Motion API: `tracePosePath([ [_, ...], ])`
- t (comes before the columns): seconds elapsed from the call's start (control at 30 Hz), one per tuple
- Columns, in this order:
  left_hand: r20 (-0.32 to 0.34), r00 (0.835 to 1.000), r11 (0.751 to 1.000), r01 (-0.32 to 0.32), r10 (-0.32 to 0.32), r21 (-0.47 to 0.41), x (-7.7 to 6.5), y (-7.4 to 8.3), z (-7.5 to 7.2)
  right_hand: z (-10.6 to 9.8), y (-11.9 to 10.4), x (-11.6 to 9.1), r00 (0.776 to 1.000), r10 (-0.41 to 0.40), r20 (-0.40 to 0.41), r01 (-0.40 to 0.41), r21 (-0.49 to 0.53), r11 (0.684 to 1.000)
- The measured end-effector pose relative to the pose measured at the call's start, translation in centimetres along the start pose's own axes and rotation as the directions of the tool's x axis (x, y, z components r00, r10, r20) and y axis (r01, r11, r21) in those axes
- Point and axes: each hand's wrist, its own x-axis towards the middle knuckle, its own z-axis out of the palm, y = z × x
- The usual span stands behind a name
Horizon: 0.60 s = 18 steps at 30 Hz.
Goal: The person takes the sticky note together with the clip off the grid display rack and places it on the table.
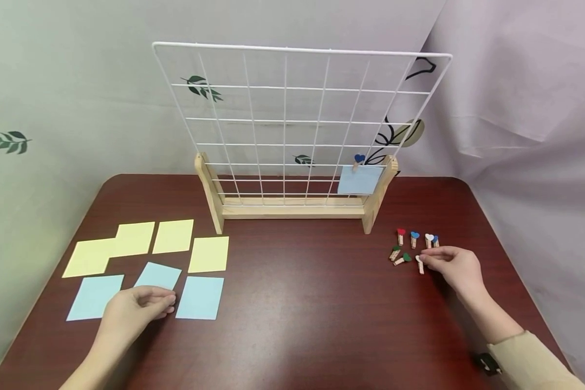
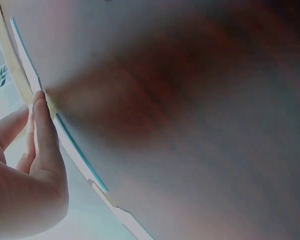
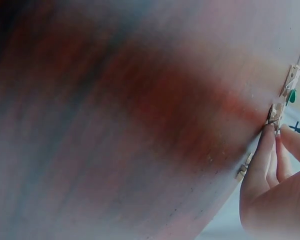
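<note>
My left hand (image 1: pixel 136 311) bends over the middle blue paper note (image 1: pixel 158 275), thumb and fingertips pinching at its lower right corner. The hand covers that note's lower part. Flat on either side lie a left blue note (image 1: pixel 93 298) and a right blue note (image 1: pixel 200 298). On the other side of the table my right hand (image 1: pixel 453 268) pinches a small wooden clothespin with a white heart (image 1: pixel 420 264). In the right wrist view thumb and fingers (image 3: pixel 262 160) meet at that clothespin (image 3: pixel 276 114), low over the tabletop.
Several more heart clothespins (image 1: pixel 414 239) lie just beyond my right hand. Several yellow notes (image 1: pixel 173 236) form a row behind the blue ones. A white wire grid (image 1: pixel 285 120) stands on a wooden base (image 1: pixel 292 211) at the back, with a blue note (image 1: pixel 359 180) clipped low right.
</note>
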Motion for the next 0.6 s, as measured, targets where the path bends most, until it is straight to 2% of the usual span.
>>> tracePosePath([
  [0.27, -0.034, 0.998, 0.998, -0.060, 0.059, -0.032, 0.6, 1.1, 0.3, 0.2, 0.0, -0.3, 0.988, -0.135, -0.079, 0.124, -0.125, 0.984],
  [0.43, -0.055, 0.995, 0.996, -0.085, 0.086, 0.008, 1.0, 2.1, 0.5, 0.1, 0.0, -0.2, 0.969, -0.205, -0.140, 0.189, -0.118, 0.975],
  [0.6, -0.069, 0.990, 0.992, -0.121, 0.123, 0.035, 1.6, 3.2, 0.7, 0.1, -0.1, -0.3, 0.963, -0.217, -0.163, 0.203, -0.098, 0.974],
])
